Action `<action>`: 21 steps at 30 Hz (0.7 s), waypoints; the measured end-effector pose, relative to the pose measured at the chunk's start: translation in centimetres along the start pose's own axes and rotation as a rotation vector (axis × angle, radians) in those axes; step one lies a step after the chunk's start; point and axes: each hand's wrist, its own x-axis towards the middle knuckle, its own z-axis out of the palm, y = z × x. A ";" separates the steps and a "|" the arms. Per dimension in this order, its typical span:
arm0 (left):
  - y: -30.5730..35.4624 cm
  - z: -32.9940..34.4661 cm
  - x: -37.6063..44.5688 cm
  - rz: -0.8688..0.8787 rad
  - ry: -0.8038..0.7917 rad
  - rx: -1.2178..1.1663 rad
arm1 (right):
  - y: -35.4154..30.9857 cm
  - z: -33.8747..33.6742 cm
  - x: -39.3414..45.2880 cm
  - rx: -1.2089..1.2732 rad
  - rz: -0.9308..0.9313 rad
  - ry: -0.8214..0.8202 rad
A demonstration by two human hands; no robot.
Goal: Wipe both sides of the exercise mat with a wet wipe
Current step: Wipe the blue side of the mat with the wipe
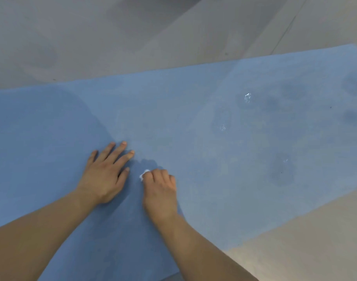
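A single wide-angle head camera is looking forward and steeply down from above the person's own forearms, sitting close over the blue exercise mat (193, 122), which is running slantwise across the frame, with pale floor (113, 37) showing beyond and at lower right.

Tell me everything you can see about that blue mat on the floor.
The exercise mat is a blue sheet with a matte, foam-like look, lying flat and unrolled on a pale floor. Darker blotches, perhaps damp, mark its right part, along with a few small white flecks. The left hand rests on it with fingers spread; the right hand presses a bunched white wipe against it. Its ends run out of view.
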 end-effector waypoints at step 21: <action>-0.6 -1.8 1.6 0.064 -0.016 0.026 | 3.5 -1.1 0.8 -0.056 0.180 0.061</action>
